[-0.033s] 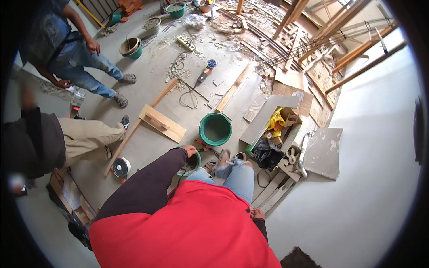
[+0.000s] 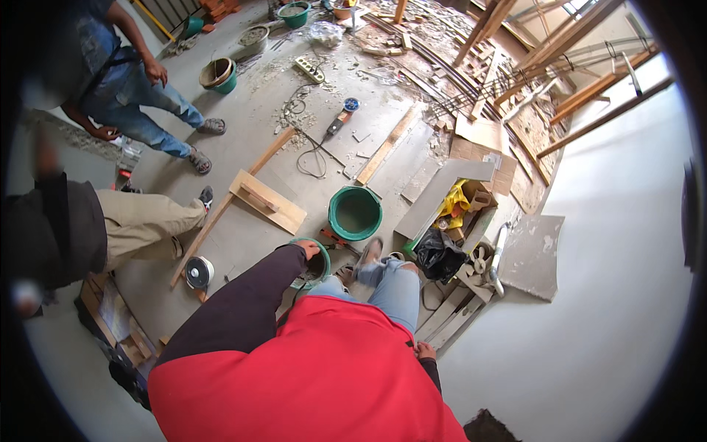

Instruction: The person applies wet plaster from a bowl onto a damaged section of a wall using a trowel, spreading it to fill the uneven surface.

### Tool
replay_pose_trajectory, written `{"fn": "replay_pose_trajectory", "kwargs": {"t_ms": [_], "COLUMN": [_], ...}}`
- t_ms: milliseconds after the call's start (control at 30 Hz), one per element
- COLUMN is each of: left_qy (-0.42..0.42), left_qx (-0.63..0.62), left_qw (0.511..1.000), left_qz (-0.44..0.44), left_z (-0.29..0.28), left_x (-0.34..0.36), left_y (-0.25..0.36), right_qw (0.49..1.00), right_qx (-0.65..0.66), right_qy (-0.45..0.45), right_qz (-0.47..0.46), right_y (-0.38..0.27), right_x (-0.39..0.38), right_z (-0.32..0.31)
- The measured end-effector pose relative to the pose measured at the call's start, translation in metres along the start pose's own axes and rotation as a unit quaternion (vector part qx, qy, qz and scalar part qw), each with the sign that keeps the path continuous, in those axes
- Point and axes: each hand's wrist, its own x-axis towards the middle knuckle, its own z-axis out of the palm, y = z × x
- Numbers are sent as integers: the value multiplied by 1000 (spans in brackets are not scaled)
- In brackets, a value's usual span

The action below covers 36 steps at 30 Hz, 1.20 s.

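Note:
My left hand (image 2: 310,248) reaches down on the left and its fingers curl over the rim of a green bucket (image 2: 326,267) by my leg. Part of that bucket is covered by my sleeve. Just beyond it stands a larger round green bucket (image 2: 355,214) with greyish liquid inside. A red-orange tool (image 2: 335,237) lies partly hidden between the two buckets. Close to my right thigh is my right hand (image 2: 425,351), fingers curled in; whatever may be inside them does not show.
Two people stand at left, one in jeans (image 2: 143,118), one in tan trousers (image 2: 143,214). A wooden float-like board (image 2: 280,210) rests on a long plank (image 2: 221,210). An angle grinder (image 2: 339,121) with a cord lies ahead. Right are an open box (image 2: 482,221) and black bag (image 2: 440,254).
The person in jeans has leaned slightly, with the head coming into view. My view has shifted a little; both my hands stay nearly where they were.

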Motion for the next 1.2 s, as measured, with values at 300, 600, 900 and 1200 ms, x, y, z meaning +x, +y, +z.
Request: {"fn": "replay_pose_trajectory", "kwargs": {"t_ms": [300, 600, 900, 1200], "left_qy": [74, 138, 367, 91], "left_qx": [-119, -28, -339, 45], "left_qw": [977, 990, 862, 938], "left_qz": [-159, -28, -88, -331], "left_z": [60, 0, -64, -9], "left_x": [-28, 68, 81, 70], "left_y": [-56, 58, 100, 57], "right_qw": [997, 981, 987, 972], "right_qx": [-51, -71, -38, -207], "right_qy": [-65, -170, -154, -115], "right_qz": [-6, -66, 1, -8], "right_y": [-219, -463, -558, -565], "right_x": [100, 180, 236, 231], "right_z": [67, 137, 113, 162]}}
